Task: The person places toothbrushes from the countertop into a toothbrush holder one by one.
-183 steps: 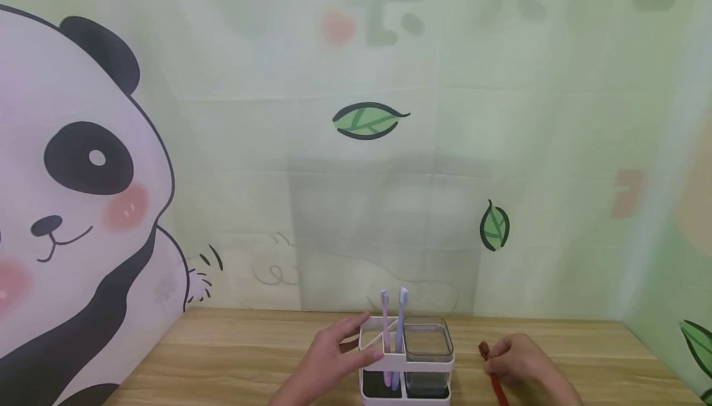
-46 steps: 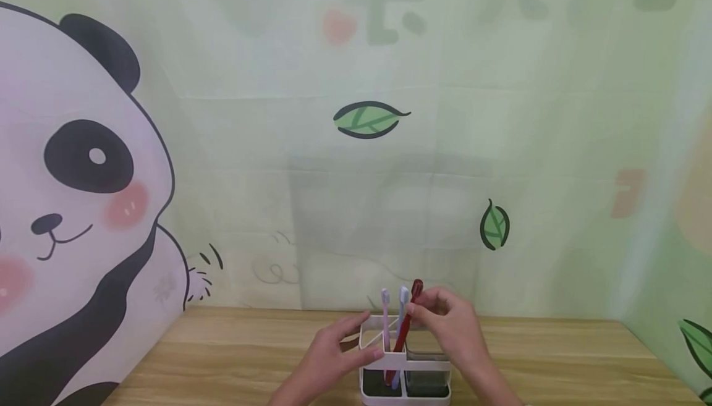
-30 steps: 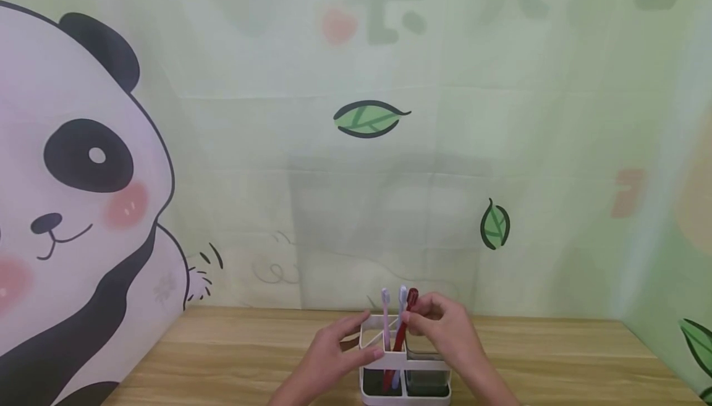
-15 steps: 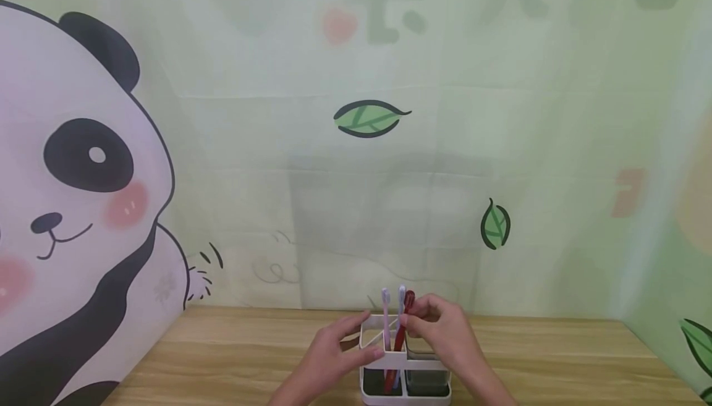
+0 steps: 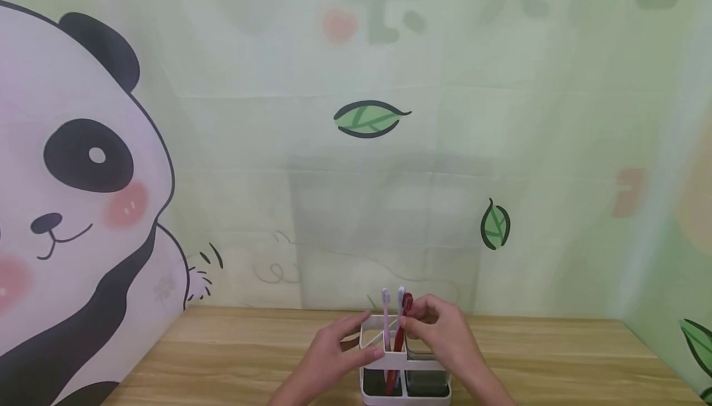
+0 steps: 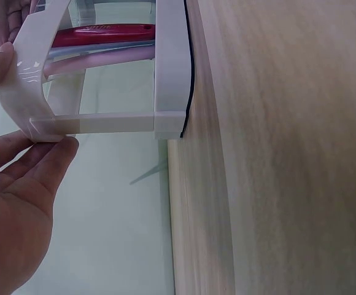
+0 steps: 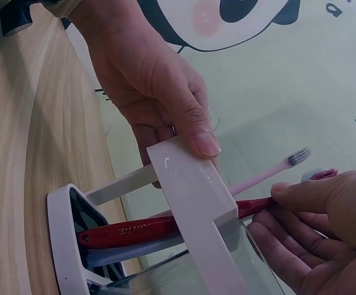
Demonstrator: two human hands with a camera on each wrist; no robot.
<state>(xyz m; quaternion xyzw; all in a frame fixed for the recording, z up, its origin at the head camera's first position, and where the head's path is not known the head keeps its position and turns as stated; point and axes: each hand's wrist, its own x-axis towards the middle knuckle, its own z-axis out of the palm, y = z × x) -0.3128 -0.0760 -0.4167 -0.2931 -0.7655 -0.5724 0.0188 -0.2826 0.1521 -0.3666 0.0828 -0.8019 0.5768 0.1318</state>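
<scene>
My left hand grips the left side of a white toothbrush holder, thumb on the front of its upper rim and fingers behind. A red toothbrush stands in the front middle compartment, its handle end down at the dark base. My right hand pinches it just below the head between thumb and fingers. Beside it in the same compartment stand a pink toothbrush and a blue-purple toothbrush. In the right wrist view the red handle leans across the blue one, through the upper frame.
A clear cup sits in the holder's right compartment, partly behind my right hand. The holder stands on a wood-grain table. Behind it hangs a pale green cloth backdrop printed with a panda and leaves.
My right hand has brought the red toothbrush from right of the holder into the front compartment. Over the last second it sinks slightly and shifts left. My left hand stays put.
</scene>
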